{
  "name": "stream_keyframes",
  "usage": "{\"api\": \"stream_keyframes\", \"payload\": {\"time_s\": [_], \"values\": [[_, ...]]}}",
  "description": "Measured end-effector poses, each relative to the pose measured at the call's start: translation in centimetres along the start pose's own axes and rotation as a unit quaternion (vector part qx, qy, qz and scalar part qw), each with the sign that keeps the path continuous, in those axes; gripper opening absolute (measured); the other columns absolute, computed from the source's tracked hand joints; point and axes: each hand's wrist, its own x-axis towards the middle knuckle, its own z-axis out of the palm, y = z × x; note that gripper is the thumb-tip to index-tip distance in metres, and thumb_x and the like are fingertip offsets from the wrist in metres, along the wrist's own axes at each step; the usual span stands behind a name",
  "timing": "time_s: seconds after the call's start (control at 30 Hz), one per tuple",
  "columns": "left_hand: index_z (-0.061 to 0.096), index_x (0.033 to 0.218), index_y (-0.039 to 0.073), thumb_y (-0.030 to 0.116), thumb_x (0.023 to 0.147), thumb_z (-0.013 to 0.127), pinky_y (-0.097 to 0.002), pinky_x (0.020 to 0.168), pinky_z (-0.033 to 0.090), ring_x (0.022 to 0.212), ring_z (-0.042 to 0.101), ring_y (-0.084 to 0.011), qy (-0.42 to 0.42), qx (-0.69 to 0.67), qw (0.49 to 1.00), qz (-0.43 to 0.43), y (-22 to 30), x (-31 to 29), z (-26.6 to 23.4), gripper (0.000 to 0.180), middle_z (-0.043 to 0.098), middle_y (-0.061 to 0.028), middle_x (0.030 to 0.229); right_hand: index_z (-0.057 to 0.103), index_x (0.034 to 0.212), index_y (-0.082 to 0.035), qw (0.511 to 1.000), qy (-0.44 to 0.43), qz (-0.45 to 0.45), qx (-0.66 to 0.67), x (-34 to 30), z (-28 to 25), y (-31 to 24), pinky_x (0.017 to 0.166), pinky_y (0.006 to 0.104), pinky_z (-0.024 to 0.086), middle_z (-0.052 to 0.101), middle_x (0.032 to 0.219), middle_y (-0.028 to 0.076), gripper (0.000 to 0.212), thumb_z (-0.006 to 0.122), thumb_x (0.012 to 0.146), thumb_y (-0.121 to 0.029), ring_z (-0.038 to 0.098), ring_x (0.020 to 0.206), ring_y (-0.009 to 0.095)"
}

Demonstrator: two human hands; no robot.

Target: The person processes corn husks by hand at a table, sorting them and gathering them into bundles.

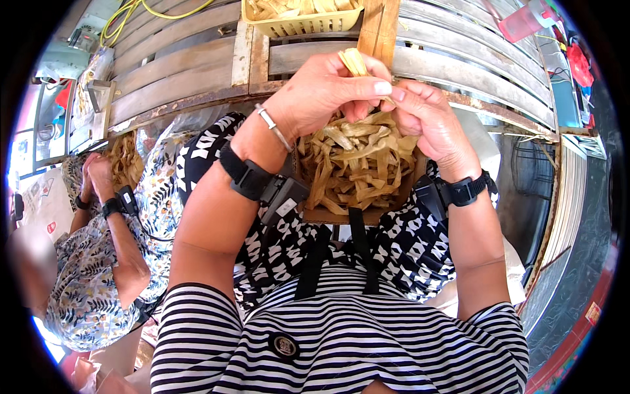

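My left hand is raised over the box and closed around a small bundle of flat yellow-brown dried strips, whose ends stick up past the fingers. Beside it my right hand pinches, thumb and fingers together, at the lower end of the same bundle, and the two thumbs almost meet. What lies between the right fingertips is mostly hidden. Below both hands a cardboard box rests at my lap, heaped with loose curled strips of the same kind.
A slatted wooden bench spans the far side, bearing a yellow plastic basket of strips. At left, a seated person in a patterned top has both hands together near more strips. A pink container stands far right.
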Motion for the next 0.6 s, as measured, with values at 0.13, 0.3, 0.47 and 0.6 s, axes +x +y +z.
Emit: {"api": "stream_keyframes", "payload": {"time_s": [0.13, 0.3, 0.47, 0.6], "values": [[0.058, 0.094, 0.002, 0.013, 0.080, 0.069, -0.0211, 0.052, 0.049, 0.060, 0.060, -0.0118, -0.005, 0.042, 0.999, -0.015, 0.3, -0.9, 1.0, 0.022, 0.062, -0.0049, 0.076, 0.064, 0.083, -0.007, 1.000, 0.018, 0.007, -0.007, -0.6, -0.2, -0.2, 0.044, 0.0179, 0.020, 0.055, 0.064, -0.006, 0.017, 0.062, 0.086, -0.023, 0.030, 0.049, 0.000], [0.057, 0.086, 0.003, 0.004, 0.080, 0.065, -0.0209, 0.046, 0.041, 0.052, 0.051, -0.0095, 0.086, -0.034, 0.996, -0.015, -0.9, -0.6, 1.3, 0.010, 0.059, -0.0050, 0.071, 0.062, 0.081, -0.008, 1.000, 0.013, 0.006, -0.020, -0.8, -0.3, 0.2, 0.045, 0.0183, 0.021, 0.043, 0.060, -0.010, 0.022, 0.064, 0.086, -0.029, 0.030, 0.052, 0.001], [0.055, 0.083, 0.005, 0.004, 0.080, 0.066, -0.0214, 0.046, 0.040, 0.051, 0.050, -0.0076, 0.140, -0.061, 0.987, 0.050, -0.5, -1.0, 0.3, 0.012, 0.056, -0.0016, 0.067, 0.062, 0.086, -0.005, 0.992, 0.087, -0.030, -0.081, -0.8, -1.1, -0.4, 0.047, 0.0164, 0.026, 0.054, 0.068, -0.006, 0.012, 0.064, 0.086, -0.016, 0.035, 0.053, 0.001], [0.055, 0.091, 0.004, 0.005, 0.081, 0.065, -0.0200, 0.048, 0.039, 0.052, 0.048, -0.0069, 0.218, -0.052, 0.974, 0.043, -0.6, 1.1, -0.1, 0.014, 0.055, -0.0006, 0.068, 0.060, 0.090, -0.004, 0.975, 0.142, -0.131, -0.112, 1.1, -1.7, -0.3, 0.060, 0.0162, 0.037, 0.056, 0.079, -0.005, 0.006, 0.060, 0.088, -0.010, 0.046, 0.068, 0.001]]}}
